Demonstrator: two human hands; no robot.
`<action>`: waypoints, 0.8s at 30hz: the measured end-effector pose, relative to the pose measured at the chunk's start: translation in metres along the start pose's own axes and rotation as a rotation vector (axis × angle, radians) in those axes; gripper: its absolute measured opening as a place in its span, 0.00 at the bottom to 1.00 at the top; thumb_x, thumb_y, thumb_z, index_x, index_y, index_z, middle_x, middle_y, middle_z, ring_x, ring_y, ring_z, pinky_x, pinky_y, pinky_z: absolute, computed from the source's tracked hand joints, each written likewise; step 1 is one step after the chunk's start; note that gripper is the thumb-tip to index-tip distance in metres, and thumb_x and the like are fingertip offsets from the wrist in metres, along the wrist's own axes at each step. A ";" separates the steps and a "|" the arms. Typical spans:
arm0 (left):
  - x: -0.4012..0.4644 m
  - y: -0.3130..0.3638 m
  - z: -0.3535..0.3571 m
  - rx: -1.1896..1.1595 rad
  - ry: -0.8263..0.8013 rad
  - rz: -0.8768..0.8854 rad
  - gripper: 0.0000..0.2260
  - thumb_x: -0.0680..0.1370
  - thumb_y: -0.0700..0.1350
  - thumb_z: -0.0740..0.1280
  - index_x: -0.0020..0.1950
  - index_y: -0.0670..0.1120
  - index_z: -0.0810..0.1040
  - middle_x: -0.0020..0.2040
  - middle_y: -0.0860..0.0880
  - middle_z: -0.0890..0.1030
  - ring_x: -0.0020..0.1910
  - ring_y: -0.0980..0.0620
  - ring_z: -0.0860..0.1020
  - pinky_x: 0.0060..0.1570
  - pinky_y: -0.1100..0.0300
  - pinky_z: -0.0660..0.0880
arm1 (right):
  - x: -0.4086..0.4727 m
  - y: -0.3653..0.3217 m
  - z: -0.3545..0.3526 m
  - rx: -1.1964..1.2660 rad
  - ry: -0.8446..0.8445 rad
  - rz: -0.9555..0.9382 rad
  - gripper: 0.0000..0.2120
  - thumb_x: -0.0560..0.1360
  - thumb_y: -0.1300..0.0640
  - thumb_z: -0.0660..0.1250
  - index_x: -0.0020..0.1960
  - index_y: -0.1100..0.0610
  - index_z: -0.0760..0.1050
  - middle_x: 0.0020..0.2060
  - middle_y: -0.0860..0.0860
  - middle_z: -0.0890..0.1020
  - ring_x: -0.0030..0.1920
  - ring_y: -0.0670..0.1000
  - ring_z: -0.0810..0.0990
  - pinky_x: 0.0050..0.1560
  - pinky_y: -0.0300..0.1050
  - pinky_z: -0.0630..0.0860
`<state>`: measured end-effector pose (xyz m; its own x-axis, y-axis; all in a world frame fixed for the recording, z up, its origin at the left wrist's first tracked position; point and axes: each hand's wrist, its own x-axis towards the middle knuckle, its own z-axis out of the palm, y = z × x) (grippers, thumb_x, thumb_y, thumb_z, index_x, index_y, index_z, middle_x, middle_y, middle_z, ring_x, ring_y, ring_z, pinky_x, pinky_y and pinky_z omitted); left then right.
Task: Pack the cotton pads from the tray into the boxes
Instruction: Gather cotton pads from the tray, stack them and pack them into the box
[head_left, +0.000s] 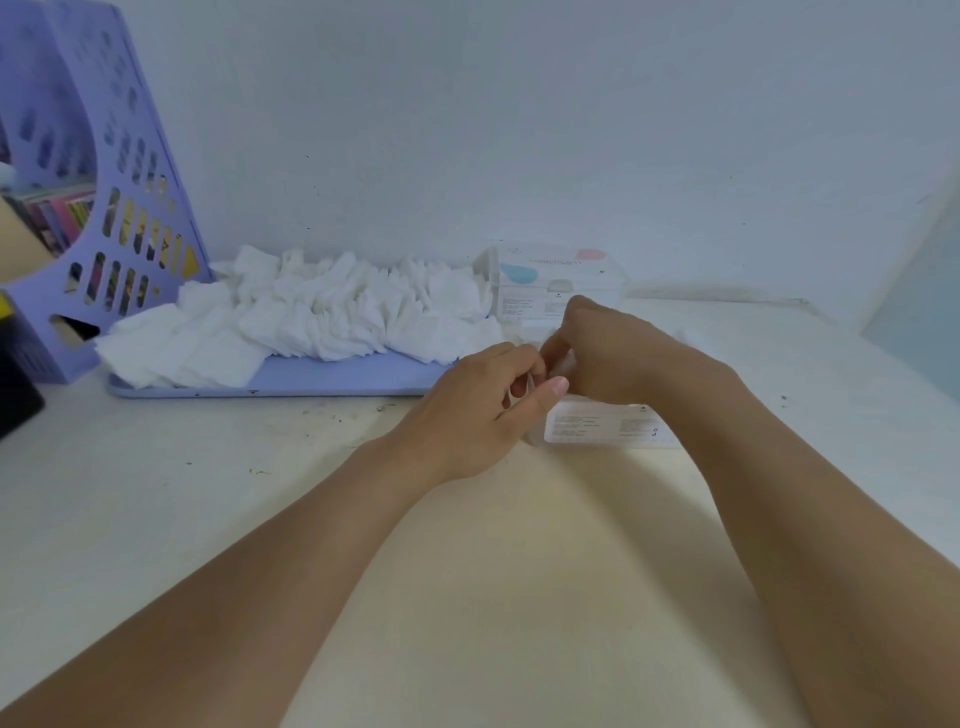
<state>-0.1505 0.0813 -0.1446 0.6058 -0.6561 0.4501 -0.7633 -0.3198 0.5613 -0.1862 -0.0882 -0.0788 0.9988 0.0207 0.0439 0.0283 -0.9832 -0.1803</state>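
Both hands are engaged at the near box, a clear, labelled container lying on the tabletop directly beneath the grip. The left hand is curled, its thumb and fingers pinching something pale at the box's left end — whether a pad or the box flap cannot be told. The right hand is arched over the same spot with its fingers bent downward; what it grasps is hidden by its own knuckles.

The cotton pads lie heaped on the lilac tray, to the left of and beyond the grip. The heap's long axis runs left to right, parallel to the tray's front edge. Its right end lies just beside the left hand, so that hand is judged the nearer for the next pick-up.

A second box stands beyond the right hand against the wall, touching the tray's right end. The tray is still largely full — packing is judged far from complete.
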 end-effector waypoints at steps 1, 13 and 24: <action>0.000 0.000 0.000 -0.002 0.003 -0.002 0.12 0.82 0.56 0.63 0.44 0.51 0.73 0.39 0.56 0.75 0.38 0.57 0.72 0.39 0.62 0.70 | 0.001 0.000 0.001 -0.035 0.001 0.025 0.07 0.75 0.53 0.68 0.44 0.43 0.84 0.47 0.47 0.70 0.43 0.50 0.75 0.43 0.46 0.74; 0.001 0.013 -0.018 -0.261 0.240 -0.149 0.08 0.82 0.56 0.63 0.51 0.54 0.77 0.37 0.53 0.77 0.32 0.60 0.73 0.35 0.64 0.71 | -0.008 -0.007 -0.002 0.185 0.449 -0.044 0.11 0.73 0.51 0.69 0.54 0.46 0.83 0.50 0.49 0.72 0.54 0.50 0.71 0.53 0.43 0.69; -0.090 -0.100 -0.192 0.236 1.018 -0.621 0.13 0.80 0.44 0.63 0.62 0.40 0.75 0.59 0.41 0.78 0.59 0.42 0.76 0.54 0.57 0.68 | 0.036 -0.200 0.057 0.631 0.179 -0.225 0.16 0.76 0.61 0.67 0.62 0.60 0.79 0.52 0.54 0.84 0.53 0.53 0.81 0.55 0.43 0.74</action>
<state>-0.0858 0.3031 -0.1078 0.7009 0.4559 0.5486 -0.2386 -0.5750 0.7826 -0.1541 0.1200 -0.0974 0.9457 0.1283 0.2986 0.3056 -0.6635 -0.6829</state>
